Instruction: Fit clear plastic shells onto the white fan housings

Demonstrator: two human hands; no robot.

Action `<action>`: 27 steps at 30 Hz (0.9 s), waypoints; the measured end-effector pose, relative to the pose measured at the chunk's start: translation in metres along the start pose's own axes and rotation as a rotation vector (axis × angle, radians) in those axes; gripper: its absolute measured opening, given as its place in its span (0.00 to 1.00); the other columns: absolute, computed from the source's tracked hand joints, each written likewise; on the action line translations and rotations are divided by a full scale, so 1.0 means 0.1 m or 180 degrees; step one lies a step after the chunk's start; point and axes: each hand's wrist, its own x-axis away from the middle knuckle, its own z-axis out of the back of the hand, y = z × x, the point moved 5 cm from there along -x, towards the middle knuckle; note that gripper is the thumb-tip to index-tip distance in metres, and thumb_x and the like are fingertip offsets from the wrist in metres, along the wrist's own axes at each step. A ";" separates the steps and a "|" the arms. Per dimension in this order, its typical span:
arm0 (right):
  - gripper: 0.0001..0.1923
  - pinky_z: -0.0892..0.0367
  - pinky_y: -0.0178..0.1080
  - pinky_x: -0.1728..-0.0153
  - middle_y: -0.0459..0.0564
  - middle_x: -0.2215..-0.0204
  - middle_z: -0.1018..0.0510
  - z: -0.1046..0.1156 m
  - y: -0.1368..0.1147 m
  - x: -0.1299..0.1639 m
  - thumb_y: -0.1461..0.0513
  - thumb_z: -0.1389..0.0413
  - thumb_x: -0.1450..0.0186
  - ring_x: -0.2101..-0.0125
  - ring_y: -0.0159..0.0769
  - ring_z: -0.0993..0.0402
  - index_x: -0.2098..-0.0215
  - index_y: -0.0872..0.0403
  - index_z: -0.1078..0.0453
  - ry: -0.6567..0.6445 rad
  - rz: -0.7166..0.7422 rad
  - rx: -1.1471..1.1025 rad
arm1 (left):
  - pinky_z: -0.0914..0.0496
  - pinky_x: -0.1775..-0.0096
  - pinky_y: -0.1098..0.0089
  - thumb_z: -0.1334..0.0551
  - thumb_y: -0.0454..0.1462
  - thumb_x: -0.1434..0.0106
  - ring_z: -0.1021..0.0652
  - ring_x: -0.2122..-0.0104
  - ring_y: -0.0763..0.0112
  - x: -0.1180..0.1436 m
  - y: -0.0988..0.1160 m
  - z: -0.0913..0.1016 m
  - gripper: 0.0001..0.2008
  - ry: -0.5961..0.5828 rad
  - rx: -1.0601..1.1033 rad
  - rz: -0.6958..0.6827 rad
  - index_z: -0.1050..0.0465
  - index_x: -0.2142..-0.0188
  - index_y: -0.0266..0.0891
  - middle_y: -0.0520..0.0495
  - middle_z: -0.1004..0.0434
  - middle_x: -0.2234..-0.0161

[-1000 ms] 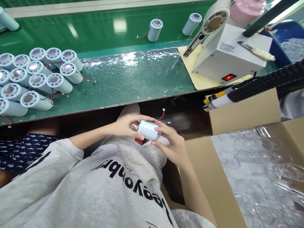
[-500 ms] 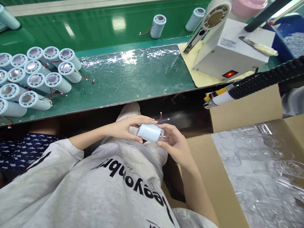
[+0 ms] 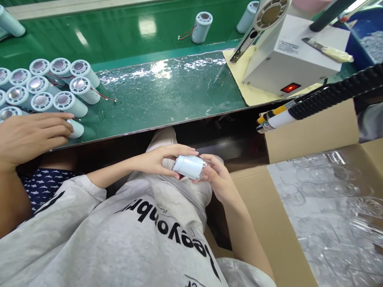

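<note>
Over my lap lies a light-blue cylinder (image 3: 189, 166) on its side, with clear plastic (image 3: 205, 164) around its right end. My left hand (image 3: 163, 160) grips the cylinder's left end, thumb on the near side and fingers along the far side. At the other end, my right hand (image 3: 218, 175) is closed around the clear plastic, its fingertips curled over the end. Something small and red shows beside my left thumb. What lies under my right fingers is hidden.
A co-worker's hand (image 3: 38, 133) touches one of several light-blue cylinders (image 3: 70, 103) at the bench's left. Another cylinder (image 3: 202, 28) stands farther back. At the right are a white box with a lit red switch (image 3: 291, 87), hanging tools (image 3: 278, 119) and a carton (image 3: 254, 199) of clear plastic parts.
A co-worker's hand has come in from the left onto the cylinders. My right fingers have curled further around the plastic end. The thin wires above my hands no longer show.
</note>
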 end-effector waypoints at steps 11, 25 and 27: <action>0.34 0.32 0.30 0.87 0.41 0.80 0.23 -0.08 0.12 -0.09 0.34 0.35 0.46 0.84 0.32 0.26 0.61 0.52 0.33 -0.0064 -0.0447 -0.0501 | 0.31 0.36 0.56 0.24 0.36 0.45 0.29 0.34 0.53 -0.05 -0.11 -0.01 0.41 0.0084 0.0699 0.0455 0.32 0.33 0.49 0.39 0.32 0.32; 0.23 0.36 0.28 0.85 0.46 0.79 0.23 0.93 0.23 -0.63 0.48 0.59 0.25 0.83 0.29 0.30 0.64 0.52 0.31 0.1599 0.0141 -0.1805 | 0.38 0.33 0.48 0.20 0.38 0.57 0.26 0.38 0.48 -2.00 -0.69 -0.07 0.43 -0.0678 0.0909 0.0935 0.26 0.41 0.32 0.35 0.23 0.40; 0.23 0.39 0.28 0.86 0.45 0.80 0.24 1.03 0.19 -0.69 0.45 0.56 0.27 0.84 0.29 0.33 0.65 0.52 0.32 0.1611 0.0212 -0.1765 | 0.37 0.34 0.49 0.20 0.38 0.56 0.24 0.40 0.51 -2.14 -0.69 -0.08 0.40 -0.0751 0.0852 0.0840 0.24 0.43 0.32 0.35 0.22 0.42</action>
